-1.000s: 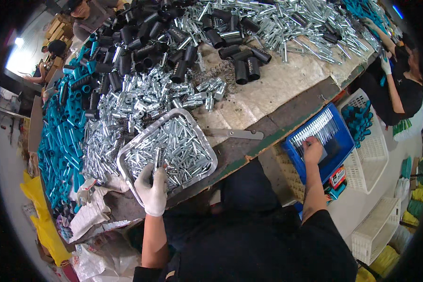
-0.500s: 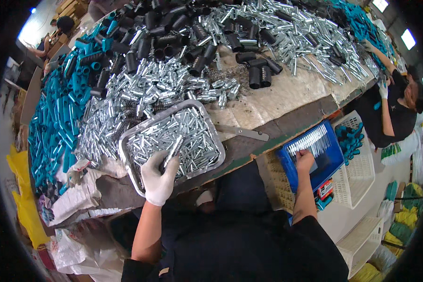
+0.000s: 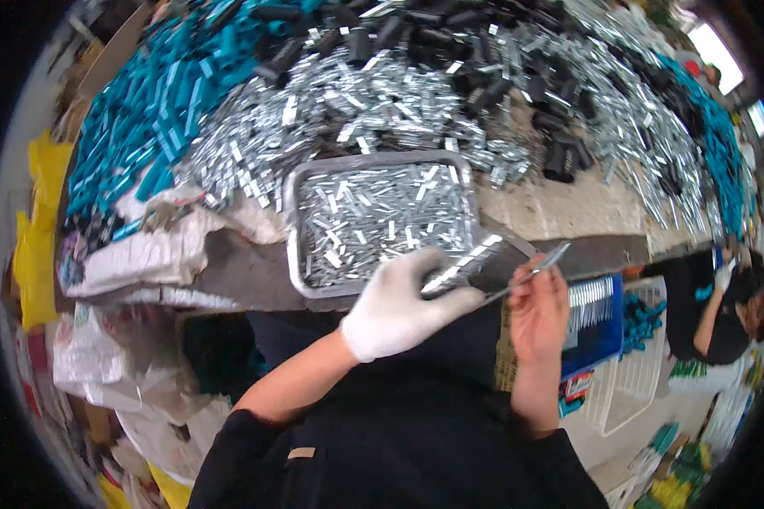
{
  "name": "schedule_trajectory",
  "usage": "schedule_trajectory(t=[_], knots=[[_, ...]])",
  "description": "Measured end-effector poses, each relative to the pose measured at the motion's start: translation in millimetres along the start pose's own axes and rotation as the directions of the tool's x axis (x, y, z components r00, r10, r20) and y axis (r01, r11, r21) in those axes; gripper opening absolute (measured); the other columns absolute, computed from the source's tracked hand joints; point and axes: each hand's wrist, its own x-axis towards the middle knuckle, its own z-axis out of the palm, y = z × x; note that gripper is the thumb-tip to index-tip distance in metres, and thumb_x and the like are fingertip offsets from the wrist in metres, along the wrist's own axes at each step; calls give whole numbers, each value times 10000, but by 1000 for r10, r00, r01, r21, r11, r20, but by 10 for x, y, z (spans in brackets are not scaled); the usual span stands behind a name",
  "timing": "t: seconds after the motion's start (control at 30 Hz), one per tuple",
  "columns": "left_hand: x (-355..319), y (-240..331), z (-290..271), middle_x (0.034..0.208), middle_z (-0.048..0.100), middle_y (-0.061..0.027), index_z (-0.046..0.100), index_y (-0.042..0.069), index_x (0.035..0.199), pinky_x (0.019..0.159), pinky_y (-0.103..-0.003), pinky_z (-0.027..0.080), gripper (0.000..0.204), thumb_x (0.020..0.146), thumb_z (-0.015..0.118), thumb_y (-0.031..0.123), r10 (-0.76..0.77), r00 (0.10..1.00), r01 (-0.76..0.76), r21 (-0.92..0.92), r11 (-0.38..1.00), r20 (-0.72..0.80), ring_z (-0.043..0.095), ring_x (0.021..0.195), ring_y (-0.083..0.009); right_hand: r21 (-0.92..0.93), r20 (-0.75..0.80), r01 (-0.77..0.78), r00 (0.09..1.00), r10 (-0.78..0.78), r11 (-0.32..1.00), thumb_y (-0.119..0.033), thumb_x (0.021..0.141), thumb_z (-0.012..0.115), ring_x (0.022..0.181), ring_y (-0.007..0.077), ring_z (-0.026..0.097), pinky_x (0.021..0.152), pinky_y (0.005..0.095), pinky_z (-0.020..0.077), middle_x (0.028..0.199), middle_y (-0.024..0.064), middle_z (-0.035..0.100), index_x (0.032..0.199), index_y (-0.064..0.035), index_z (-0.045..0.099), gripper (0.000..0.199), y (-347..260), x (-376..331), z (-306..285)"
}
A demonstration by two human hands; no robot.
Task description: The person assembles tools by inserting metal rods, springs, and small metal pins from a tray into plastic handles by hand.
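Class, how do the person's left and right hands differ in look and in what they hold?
The left hand wears a white glove; the right hand is bare. The left hand holds a thicker, blurred metal part, while the right hand pinches a slim metal piece. Both hold shiny metal.

Workshop, likely: bench (image 3: 250,271) heaped with blurry metal parts (image 3: 348,110).

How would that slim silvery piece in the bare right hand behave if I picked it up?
The slim silvery piece in the right hand is probably stiff: it juts out without visible sagging. So thin, it's likely light. Its shine suggests a smooth, perhaps slippery surface; blur hides whether it would roll.
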Motion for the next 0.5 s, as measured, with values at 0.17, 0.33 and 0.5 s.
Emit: schedule_trajectory(t=[0.17, 0.33, 0.5], knots=[[-79, -109, -242, 667, 620, -28, 674, -1, 865, 537, -261, 468, 254, 777, 719, 233, 95, 987, -104, -62, 993, -132, 569, 586, -73, -142, 141, -69, 986, 89, 987, -81, 924, 623, 796, 131, 637, 658, 274, 558, 965, 96, 657, 1128, -6, 544, 232, 183, 116, 733], [-186, -235, -391, 661, 609, -69, 669, -33, 865, 607, -297, 469, 291, 752, 742, 226, 55, 981, -63, -38, 997, -188, 548, 638, -95, -345, 184, 30, 982, 37, 938, 9, 880, 635, 765, 125, 619, 664, 271, 541, 940, 97, 659, 1150, 5, 537, 287, 231, 180, 862], [-207, -313, -480, 695, 618, -172, 673, -27, 866, 629, -356, 480, 323, 782, 694, 284, 116, 957, -116, 17, 993, -266, 619, 630, -207, -236, 103, -31, 993, 57, 971, -111, 981, 531, 714, 127, 604, 647, 262, 522, 928, 124, 660, 1118, 12, 550, 185, 182, 259, 846]])
